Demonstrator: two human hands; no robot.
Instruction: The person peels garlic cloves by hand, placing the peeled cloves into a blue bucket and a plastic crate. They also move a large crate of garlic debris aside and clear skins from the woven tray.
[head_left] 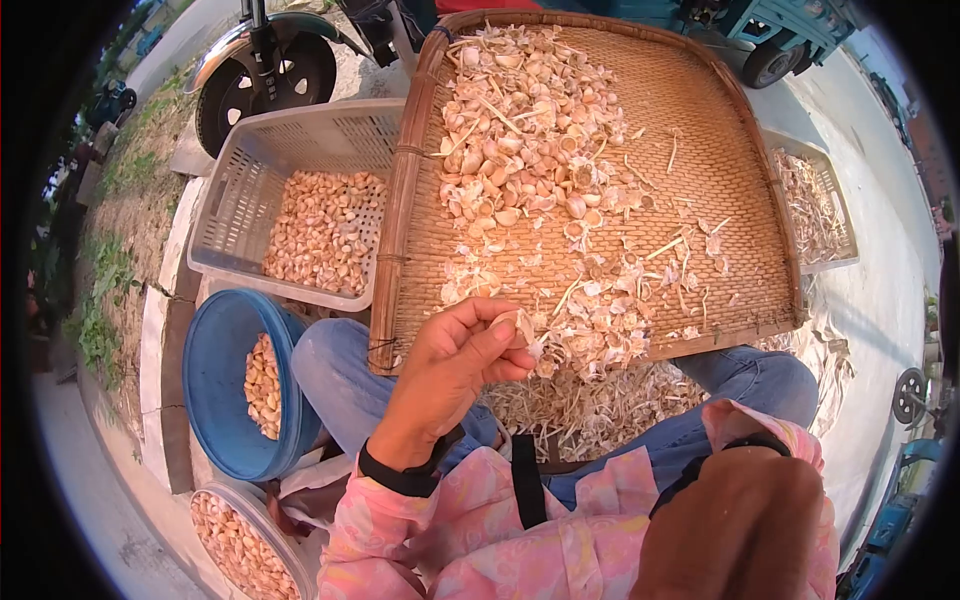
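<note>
Blue bucket [215, 375]: just beside the left knee [335, 365], garlic cloves inside.
Round tub [281, 540]: near the blue bucket, on the person's side, holding more cloves.
Left crate [240, 215]: beside the tray, cloves gathered toward the tray side.
Left hand [450, 365]: above the tray's near edge, thumb and fingers closed together on a small garlic piece [518, 325] with papery skin.
Woven tray [700, 130]: in front of the person, a garlic heap [530, 130] on its left and middle, loose skins and stalks nearer the person.
Husk pile [600, 405]: below the tray's near edge, between the legs.
Right hand [735, 530]: close to the camera, blurred; cannot tell whether its fingers are apart or together, or hold anything.
Right crate [838, 262]: beside the tray, filled with dry stalks and skins.
</note>
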